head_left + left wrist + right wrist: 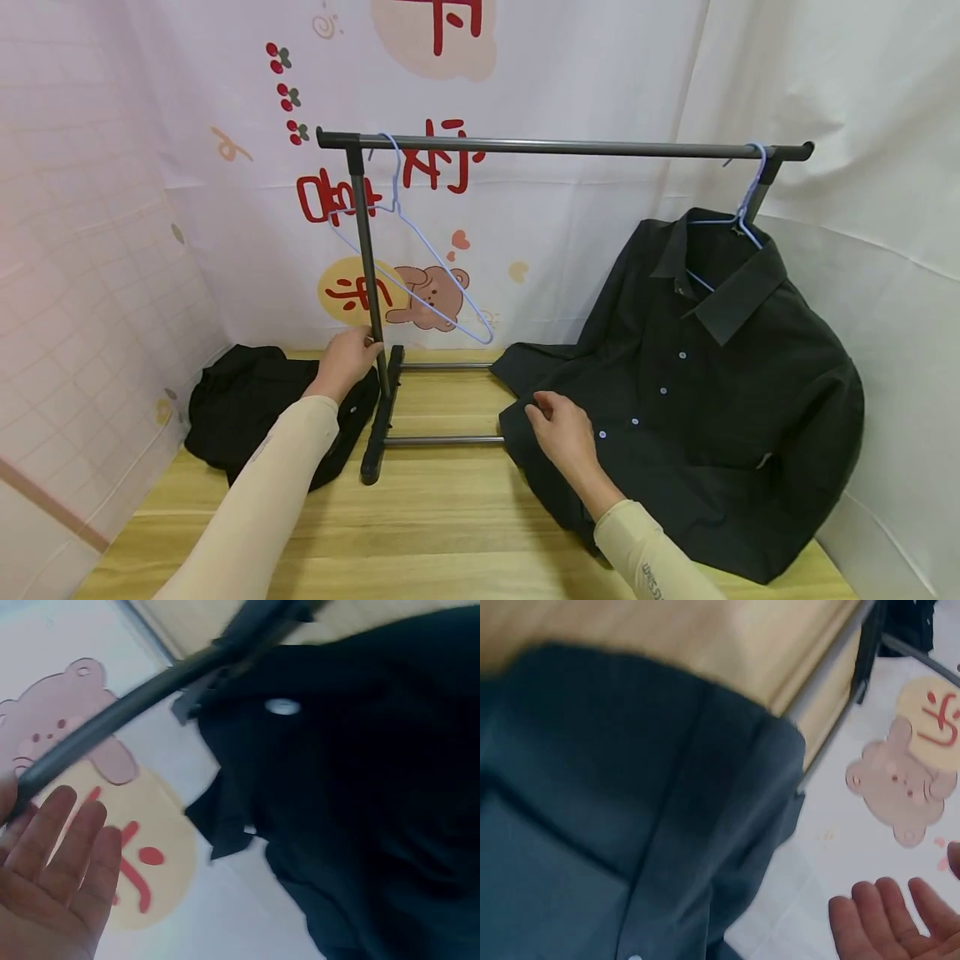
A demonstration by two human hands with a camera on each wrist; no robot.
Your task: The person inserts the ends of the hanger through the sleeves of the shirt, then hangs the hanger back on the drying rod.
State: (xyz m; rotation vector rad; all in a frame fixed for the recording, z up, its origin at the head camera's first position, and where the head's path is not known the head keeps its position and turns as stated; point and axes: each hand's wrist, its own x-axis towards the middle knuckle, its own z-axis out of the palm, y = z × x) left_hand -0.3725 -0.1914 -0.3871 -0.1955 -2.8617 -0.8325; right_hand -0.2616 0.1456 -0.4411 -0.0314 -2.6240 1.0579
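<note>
A black clothes rack [570,148] stands on the table. My left hand [347,363] is at its left upright post [367,258], and in the left wrist view the post [112,720] runs between thumb and index finger while the other fingers stay extended. A dark button-up shirt [720,400] hangs from a light blue hanger [744,204] at the rail's right end, its lower part on the table. My right hand [564,433] is in front of this shirt's lower left part, fingers loosely bent, holding nothing. A bare light blue hanger [442,312] hangs at the rail's left end.
Behind the left post lies a bunched black garment [251,408] with a button. The rack's base foot [381,425] and two lower crossbars [442,440] sit low over the wooden table [435,525]. A printed white curtain [562,75] closes off the back.
</note>
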